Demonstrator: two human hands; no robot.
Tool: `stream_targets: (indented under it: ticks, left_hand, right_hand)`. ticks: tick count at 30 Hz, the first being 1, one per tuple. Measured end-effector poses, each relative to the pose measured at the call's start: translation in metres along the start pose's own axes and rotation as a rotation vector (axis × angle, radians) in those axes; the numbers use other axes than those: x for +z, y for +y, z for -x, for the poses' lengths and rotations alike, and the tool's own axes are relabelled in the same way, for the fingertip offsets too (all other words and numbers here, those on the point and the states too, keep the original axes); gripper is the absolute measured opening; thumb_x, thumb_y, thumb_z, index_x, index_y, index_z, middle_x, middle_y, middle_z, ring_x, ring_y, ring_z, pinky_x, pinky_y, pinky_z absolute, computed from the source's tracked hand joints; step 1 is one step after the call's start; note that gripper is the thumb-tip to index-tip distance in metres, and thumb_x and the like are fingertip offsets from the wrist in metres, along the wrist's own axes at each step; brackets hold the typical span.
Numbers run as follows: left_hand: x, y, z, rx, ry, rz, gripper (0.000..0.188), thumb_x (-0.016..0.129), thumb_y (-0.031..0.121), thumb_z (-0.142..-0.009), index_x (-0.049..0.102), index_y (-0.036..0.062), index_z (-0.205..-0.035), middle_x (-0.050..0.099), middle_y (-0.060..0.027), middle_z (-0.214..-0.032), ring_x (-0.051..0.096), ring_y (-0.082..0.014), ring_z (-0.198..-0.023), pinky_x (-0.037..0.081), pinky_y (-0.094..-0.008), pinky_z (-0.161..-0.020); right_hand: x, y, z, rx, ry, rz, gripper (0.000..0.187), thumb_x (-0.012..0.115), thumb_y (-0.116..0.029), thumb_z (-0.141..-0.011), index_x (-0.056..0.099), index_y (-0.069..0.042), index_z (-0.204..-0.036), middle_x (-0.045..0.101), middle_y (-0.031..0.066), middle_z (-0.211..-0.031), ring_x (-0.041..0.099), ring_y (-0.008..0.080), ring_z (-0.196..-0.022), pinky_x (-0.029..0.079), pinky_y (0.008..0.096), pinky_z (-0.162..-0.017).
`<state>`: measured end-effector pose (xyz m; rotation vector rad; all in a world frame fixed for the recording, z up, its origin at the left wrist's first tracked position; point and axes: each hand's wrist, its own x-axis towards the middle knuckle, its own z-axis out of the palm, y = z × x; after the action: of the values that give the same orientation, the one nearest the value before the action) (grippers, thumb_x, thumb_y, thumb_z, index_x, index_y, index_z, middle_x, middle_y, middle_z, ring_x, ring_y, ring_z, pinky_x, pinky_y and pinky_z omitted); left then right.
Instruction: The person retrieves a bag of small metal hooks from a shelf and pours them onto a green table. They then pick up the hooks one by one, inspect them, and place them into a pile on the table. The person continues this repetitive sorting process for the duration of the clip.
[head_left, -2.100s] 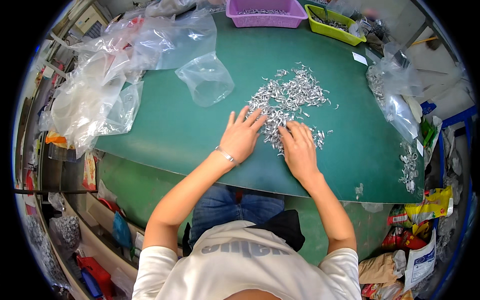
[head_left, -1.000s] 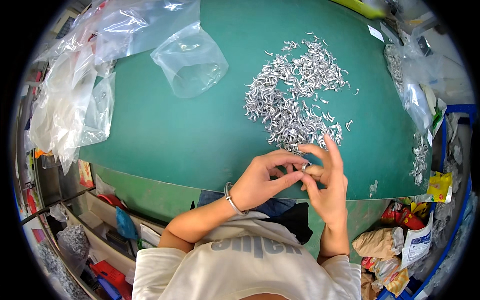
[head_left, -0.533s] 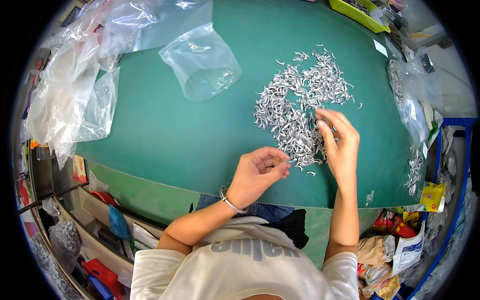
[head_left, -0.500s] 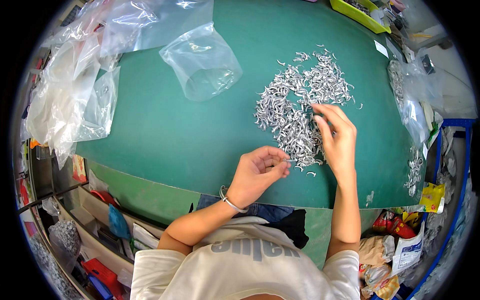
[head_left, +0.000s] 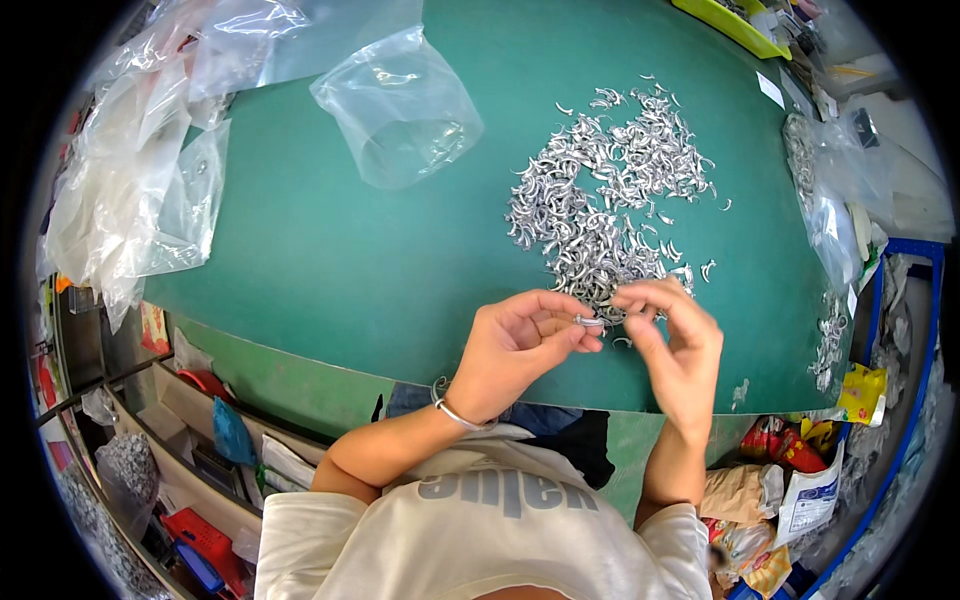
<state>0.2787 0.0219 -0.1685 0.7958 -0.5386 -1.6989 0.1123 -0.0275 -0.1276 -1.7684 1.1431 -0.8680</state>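
Sorting by hand of small metal parts, seen from above. The curved metal piece (head_left: 589,321) is silvery and slender, with a bright, reflective surface; finer details of its shape are too small to read. It lies at the fingertips of the left hand (head_left: 525,345), pinched between thumb and fingers, just beyond the near edge of the heap (head_left: 655,165). The right hand (head_left: 680,345) is just beside it, thumb and fingers bent toward the piece; whether these fingers grasp anything cannot be told.

The heap rests on the green tabletop (head_left: 380,280) and consists of similar pieces, bowed like crescents or hooks, light grey to white where they shine and darker in the gaps. They overlap at every angle, and a few stand apart at the margin.

Count: two hands; one piece clearly held; one main heap, its members too many and too tangled to number; one smaller cluster (head_left: 829,340) of silvery pieces near the right edge of the tabletop; one clear plastic bag (head_left: 400,110) lying flat to the left of the heap; one mass of crumpled clear bags (head_left: 130,210) at the far left, not separable into a count; one yellow-green basket (head_left: 735,25), partly in view at the upper right; one white card (head_left: 770,90) near it; one silvery bracelet (head_left: 455,412) on the left wrist.
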Motion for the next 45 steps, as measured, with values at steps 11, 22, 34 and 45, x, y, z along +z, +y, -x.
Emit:
stream_targets:
  ticks: [11,22,34,45]
  left_hand:
    - [0.008,-0.003,0.009,-0.008,-0.131,0.026,0.02,0.056,-0.001,-0.085,0.057,-0.0053,-0.104,0.063,-0.0106,-0.094,0.061,-0.0146,-0.086,0.05,-0.0259,-0.079]
    - [0.015,0.003,0.017,-0.039,-0.121,0.048,0.017,0.056,-0.003,-0.084,0.058,-0.005,-0.101,0.063,-0.0121,-0.091,0.062,-0.0172,-0.081,0.05,-0.028,-0.075]
    - [0.018,0.003,0.021,0.103,-0.13,0.013,0.014,0.057,-0.007,-0.081,0.06,-0.0059,-0.095,0.059,-0.0136,-0.093,0.059,-0.0168,-0.081,0.048,-0.027,-0.073]
    - [0.019,0.005,0.024,0.085,-0.148,-0.004,0.014,0.056,-0.005,-0.083,0.06,-0.0061,-0.096,0.058,-0.013,-0.094,0.059,-0.0164,-0.08,0.049,-0.0275,-0.072]
  right_hand:
    - [0.016,-0.013,0.031,-0.254,0.191,0.126,0.016,0.067,0.005,-0.066,0.064,0.002,-0.081,0.062,0.0102,-0.081,0.055,0.0221,-0.075,0.044,0.0306,-0.067]
    - [0.019,-0.015,0.04,-0.198,0.206,-0.051,0.011,0.064,0.007,-0.07,0.061,0.003,-0.08,0.061,0.0113,-0.08,0.054,0.0217,-0.076,0.043,0.03,-0.068]
    - [0.032,-0.015,0.05,-0.069,0.282,-0.325,0.01,0.061,0.008,-0.074,0.059,0.004,-0.084,0.058,0.0102,-0.08,0.052,0.0189,-0.079,0.041,0.0293,-0.07]
    - [0.035,-0.018,0.05,-0.323,0.364,0.023,0.018,0.065,0.009,-0.067,0.061,0.003,-0.083,0.058,0.0101,-0.077,0.052,0.0226,-0.074,0.042,0.0302,-0.064]
